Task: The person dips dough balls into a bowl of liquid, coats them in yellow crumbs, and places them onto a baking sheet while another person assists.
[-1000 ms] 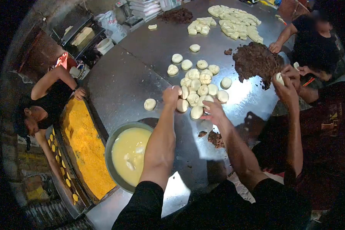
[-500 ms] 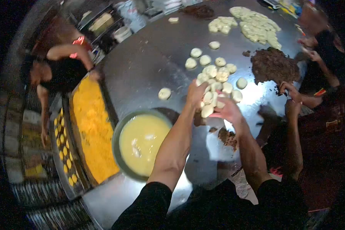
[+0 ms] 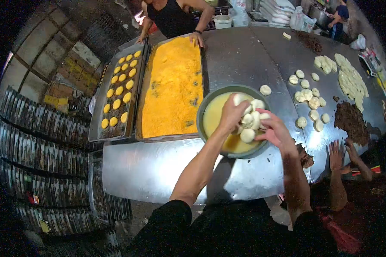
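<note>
At left, a dark metal tray (image 3: 98, 129) held smooth yellow rounds (image 3: 122, 77) in rows, beside grainy orange crumbs (image 3: 171, 94). Next, on the steel bench (image 3: 240, 53), stood a round grey-green basin (image 3: 201, 124) of pale yellow liquid (image 3: 216, 109). Over it, the left hand (image 3: 233, 115) and right hand (image 3: 278, 129) gripped a cluster of dough balls (image 3: 248, 135) between them, fingers curved: white, smooth, plump, slightly flattened. Farther right lay loose dough rounds (image 3: 301, 122) and a crumbly brown mass (image 3: 351, 123). Palms were hidden; whether the cluster touched liquid was unclear.
</note>
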{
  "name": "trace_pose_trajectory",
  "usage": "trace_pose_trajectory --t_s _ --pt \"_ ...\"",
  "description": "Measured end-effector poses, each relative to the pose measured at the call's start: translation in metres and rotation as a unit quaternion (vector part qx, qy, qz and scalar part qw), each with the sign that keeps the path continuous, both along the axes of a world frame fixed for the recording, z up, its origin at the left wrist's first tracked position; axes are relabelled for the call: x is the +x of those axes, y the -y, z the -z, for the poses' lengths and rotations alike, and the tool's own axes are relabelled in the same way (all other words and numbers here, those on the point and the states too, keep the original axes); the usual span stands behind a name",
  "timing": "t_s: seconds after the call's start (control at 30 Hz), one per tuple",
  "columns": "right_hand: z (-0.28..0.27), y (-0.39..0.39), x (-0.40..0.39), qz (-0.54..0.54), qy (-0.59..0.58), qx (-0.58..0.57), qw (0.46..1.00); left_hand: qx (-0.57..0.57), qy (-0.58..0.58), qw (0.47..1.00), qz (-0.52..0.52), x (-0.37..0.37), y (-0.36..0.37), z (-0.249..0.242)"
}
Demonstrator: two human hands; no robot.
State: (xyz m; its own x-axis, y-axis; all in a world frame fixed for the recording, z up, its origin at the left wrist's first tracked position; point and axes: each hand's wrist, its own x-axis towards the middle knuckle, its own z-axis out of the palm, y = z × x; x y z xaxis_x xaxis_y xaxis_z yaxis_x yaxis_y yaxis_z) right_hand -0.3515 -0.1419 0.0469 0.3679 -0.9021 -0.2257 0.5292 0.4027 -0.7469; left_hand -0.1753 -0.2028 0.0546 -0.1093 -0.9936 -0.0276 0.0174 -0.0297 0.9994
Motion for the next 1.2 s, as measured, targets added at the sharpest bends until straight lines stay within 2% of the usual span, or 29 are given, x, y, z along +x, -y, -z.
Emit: trace_pose_trajectory --t_s 0.07,0.13,0.17,0.2,0.23,0.27,0.3,0.33,0.37,0.4,0.43,0.47,0.5,0.57,0.63,0.73,0.77,0.8,0.87,0.93,1.0,1.07,1.1,1.13,1.17,1.2 --pt "0.013 0.006 0.019 0.003 -0.038 0.016 0.999 0.013 0.061 0.998 0.004 0.022 0.011 0.037" --pt "0.036 0.014 0.028 0.0 -0.103 0.01 0.995 0.043 0.097 0.994 0.001 0.033 0.009 0.037" --pt "0.018 0.007 0.042 0.034 -0.178 -0.012 0.983 0.102 0.155 0.982 0.044 0.042 0.007 0.025" --pt "0.021 0.006 0.048 0.048 -0.179 -0.007 0.983 0.009 0.222 0.973 0.067 0.051 0.021 0.048" --pt "0.028 0.009 0.049 0.043 -0.32 -0.06 0.945 -0.026 0.256 0.964 0.068 0.055 0.019 0.046" --pt "0.033 0.012 0.048 0.037 -0.457 -0.107 0.882 -0.063 0.285 0.954 0.072 0.057 0.018 0.044" --pt "0.034 0.011 0.046 0.072 -0.575 -0.189 0.793 -0.043 0.33 0.937 0.108 0.058 0.017 0.035" --pt "0.036 0.01 0.04 0.101 -0.678 -0.263 0.679 -0.026 0.376 0.915 0.143 0.058 0.014 0.024" --pt "0.039 0.01 0.03 0.142 -0.686 -0.3 0.648 -0.039 0.426 0.89 0.158 0.057 0.01 0.008" --pt "0.033 0.013 0.016 0.153 -0.69 -0.292 0.645 -0.053 0.476 0.862 0.168 0.057 0.008 -0.002" --pt "0.02 0.019 -0.001 0.149 -0.67 -0.212 0.696 -0.057 0.477 0.859 0.18 0.059 0.012 -0.001" --pt "0.008 0.025 -0.02 0.143 -0.643 -0.129 0.741 -0.13 0.467 0.865 0.127 0.06 0.016 0.001" --pt "-0.001 0.032 -0.041 0.149 -0.725 -0.092 0.666 -0.198 0.449 0.868 0.074 0.057 0.026 0.006" --pt "0.04 0.048 -0.108 0.153 -0.846 -0.086 0.504 -0.201 0.425 0.879 0.083 0.044 0.045 -0.003" --pt "0.04 0.039 -0.155 0.076 -0.89 -0.041 0.447 -0.213 0.387 0.894 0.08 0.019 0.063 -0.02" --pt "0.111 0.04 -0.2 0.068 -0.883 0.032 0.463 -0.241 0.386 0.882 0.124 -0.032 0.121 -0.001" --pt "0.127 0.04 -0.208 0.05 -0.869 -0.025 0.492 -0.242 0.383 0.883 0.123 -0.052 0.142 0.007" --pt "0.115 0.038 -0.21 0.067 -0.788 -0.068 0.608 -0.209 0.412 0.874 0.152 -0.074 0.161 0.018" --pt "0.098 0.053 -0.204 0.124 -0.744 -0.081 0.651 -0.177 0.44 0.862 0.178 -0.109 0.191 0.049" --pt "0.078 0.081 -0.204 0.158 -0.739 -0.095 0.648 -0.149 0.528 0.8 0.244 -0.137 0.216 0.084" --pt "0.081 0.108 -0.212 0.184 -0.728 -0.125 0.648 -0.124 0.561 0.773 0.27 -0.158 0.226 0.106" --pt "0.112 0.144 -0.225 0.139 -0.752 -0.035 0.643 -0.11 0.58 0.75 0.299 -0.168 0.237 0.136" --pt "0.142 0.158 -0.233 0.185 -0.765 -0.114 0.606 -0.114 0.531 0.804 0.244 -0.166 0.225 0.139" --pt "0.17 0.162 -0.239 0.235 -0.766 -0.19 0.567 -0.142 0.593 0.742 0.279 -0.164 0.212 0.117" --pt "0.174 0.165 -0.239 0.225 -0.759 -0.177 0.585 -0.081 0.586 0.762 0.261 -0.166 0.204 0.099" --pt "0.172 0.159 -0.24 0.217 -0.754 -0.158 0.599 -0.075 0.601 0.745 0.28 -0.167 0.198 0.086"
